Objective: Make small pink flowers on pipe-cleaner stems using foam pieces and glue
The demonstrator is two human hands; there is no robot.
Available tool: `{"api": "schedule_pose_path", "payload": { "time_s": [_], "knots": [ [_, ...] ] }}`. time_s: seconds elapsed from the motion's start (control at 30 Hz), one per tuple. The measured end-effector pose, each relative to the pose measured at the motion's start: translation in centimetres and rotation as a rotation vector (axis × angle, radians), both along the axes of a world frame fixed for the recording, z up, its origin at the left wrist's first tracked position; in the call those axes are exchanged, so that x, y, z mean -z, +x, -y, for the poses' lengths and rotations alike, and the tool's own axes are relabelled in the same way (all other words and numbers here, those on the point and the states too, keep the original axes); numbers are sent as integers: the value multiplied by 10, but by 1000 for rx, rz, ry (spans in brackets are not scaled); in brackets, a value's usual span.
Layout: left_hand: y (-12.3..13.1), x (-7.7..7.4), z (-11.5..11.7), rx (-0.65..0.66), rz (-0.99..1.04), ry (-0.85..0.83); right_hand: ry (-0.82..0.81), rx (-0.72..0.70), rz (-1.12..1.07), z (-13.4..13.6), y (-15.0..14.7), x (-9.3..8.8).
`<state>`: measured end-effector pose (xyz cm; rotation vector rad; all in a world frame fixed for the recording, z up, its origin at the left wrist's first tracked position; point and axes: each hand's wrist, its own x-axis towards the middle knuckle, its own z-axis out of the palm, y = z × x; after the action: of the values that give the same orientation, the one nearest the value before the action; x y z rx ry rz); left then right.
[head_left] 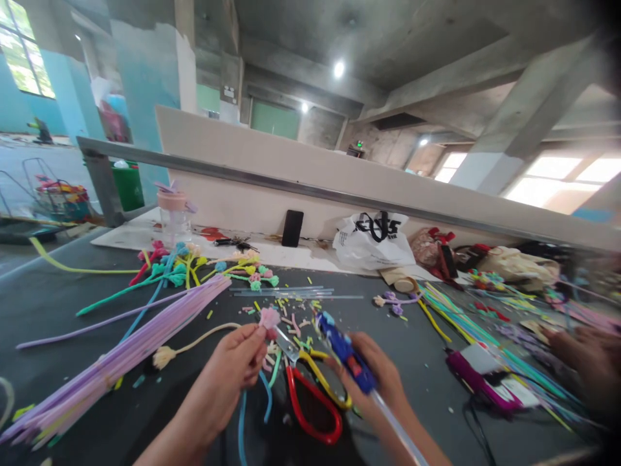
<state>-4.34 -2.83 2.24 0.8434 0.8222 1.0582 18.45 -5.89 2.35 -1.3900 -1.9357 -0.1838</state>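
My left hand [228,372] pinches a small pink fluffy flower [270,318] between thumb and fingertips. Wrapped around the handle of a blue glue gun [345,349] is my right hand [383,375]. A clear glue stick [395,424] runs out of the gun's rear, and its nozzle points up and left, apart from the flower. Between the hands lie scissors [294,396] with one red and one yellow handle loop, blades near the flower. Short pink and green cut pieces [294,323] are scattered behind them. A cream flower on a stem [165,356] rests left of my left hand.
A bundle of lilac and pink stems [130,353] lies left. Colourful finished flowers [187,268] sit behind it, near a bottle [173,217]. A phone [292,228] leans on the back board by a white bag [371,239]. At right are a purple device [478,385] and another person's hand [577,356].
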Motion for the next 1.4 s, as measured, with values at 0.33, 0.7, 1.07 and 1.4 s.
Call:
{"api": "schedule_pose_path", "payload": {
  "time_s": [0.33, 0.7, 1.07, 1.4],
  "knots": [
    [-13, -4, -3, -58, 52, 24, -490, 191, 367, -62, 103, 5],
    [-16, -4, -9, -97, 45, 22, -422, -310, 203, -32, -71, 11],
    [-6, -1, -5, -1, -65, 16, -332, -269, 213, -49, -103, 35],
    [-3, 5, -7, -22, -364, 160, -332, -260, -223, -55, -76, 15]
  ]
}}
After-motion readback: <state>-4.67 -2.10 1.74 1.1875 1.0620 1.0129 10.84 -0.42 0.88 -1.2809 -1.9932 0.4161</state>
